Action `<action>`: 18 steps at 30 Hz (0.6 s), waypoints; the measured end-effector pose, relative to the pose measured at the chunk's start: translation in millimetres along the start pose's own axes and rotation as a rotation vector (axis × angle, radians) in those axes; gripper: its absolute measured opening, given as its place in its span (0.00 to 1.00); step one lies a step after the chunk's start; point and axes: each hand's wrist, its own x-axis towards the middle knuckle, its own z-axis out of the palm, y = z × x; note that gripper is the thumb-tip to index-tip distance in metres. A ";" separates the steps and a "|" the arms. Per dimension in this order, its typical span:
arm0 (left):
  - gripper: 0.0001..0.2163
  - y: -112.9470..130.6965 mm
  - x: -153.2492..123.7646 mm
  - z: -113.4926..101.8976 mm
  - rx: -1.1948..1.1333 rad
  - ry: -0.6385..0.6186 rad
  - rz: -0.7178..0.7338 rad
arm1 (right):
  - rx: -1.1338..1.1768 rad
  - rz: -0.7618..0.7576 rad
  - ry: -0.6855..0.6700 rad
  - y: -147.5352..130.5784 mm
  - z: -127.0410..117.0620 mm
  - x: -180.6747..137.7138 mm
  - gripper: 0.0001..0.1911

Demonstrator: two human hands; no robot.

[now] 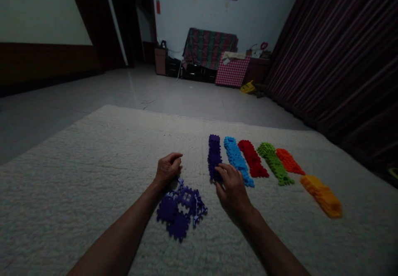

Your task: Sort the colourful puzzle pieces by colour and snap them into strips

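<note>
My right hand [232, 188] is at the near end of a row of overlapping purple interlocking tiles [214, 153]. Its fingers and thumb close on a purple tile there, partly hidden by the fingers. My left hand [168, 169] hovers left of that row, its fingers curled in and nothing visible in them. Below it, close to my left wrist, lies a loose pile of purple tiles [178, 225] with notched edges; one has a window-like grid, and some lie tilted.
Right of the purple row lie rows of blue tiles [238, 159], red tiles [252, 159], green tiles [275, 164], orange tiles [290, 161] and yellow tiles [321, 195]. All rest on a cream quilted mat [93, 164]. A cloth-covered cabinet [209, 50] stands by the far wall, a dark curtain [336, 47] at right.
</note>
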 end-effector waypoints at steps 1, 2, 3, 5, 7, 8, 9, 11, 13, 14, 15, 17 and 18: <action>0.16 -0.4 0.0 0.0 -0.001 0.002 -0.001 | 0.003 0.003 0.000 0.6 -0.2 -0.1 0.26; 0.16 -0.6 0.1 0.0 0.000 0.002 -0.005 | 0.009 0.005 0.000 0.6 -0.6 -0.5 0.26; 0.16 -0.6 0.1 0.0 0.001 0.001 -0.008 | 0.018 0.004 0.004 -0.1 -1.0 -1.2 0.26; 0.16 0.0 0.2 0.0 -0.002 0.004 -0.008 | 0.050 -0.007 0.026 -4.1 -1.7 -3.7 0.24; 0.16 1.1 0.1 0.3 -0.020 0.011 -0.013 | 0.110 -0.031 0.052 -11.0 -2.0 -7.8 0.21; 0.16 1.7 0.0 0.5 -0.034 0.014 -0.021 | 0.149 -0.049 0.053 -15.0 -2.0 -10.2 0.20; 0.17 2.4 -0.3 0.6 -0.049 0.016 -0.031 | 0.189 -0.073 0.042 -19.0 -1.8 -12.6 0.18; 0.18 3.5 -0.7 0.8 -0.084 0.018 -0.057 | 0.255 -0.126 -0.014 -25.5 -0.7 -16.9 0.13; 0.18 3.6 -0.5 0.6 -0.115 0.024 -0.078 | 0.289 -0.158 -0.072 -28.7 1.6 -19.3 0.09; 0.18 3.1 0.1 0.3 -0.127 0.030 -0.082 | 0.296 -0.160 -0.083 -29.1 3.1 -19.8 0.09; 0.18 2.2 1.2 0.0 -0.136 0.035 -0.083 | 0.298 -0.160 -0.082 -28.8 4.6 -19.9 0.09; 0.18 -0.4 4.7 -0.4 -0.151 0.046 -0.077 | 0.291 -0.162 -0.062 -27.2 7.4 -19.1 0.10; 0.18 -1.7 6.9 -0.3 -0.157 0.052 -0.073 | 0.281 -0.169 -0.054 -26.4 8.5 -18.6 0.10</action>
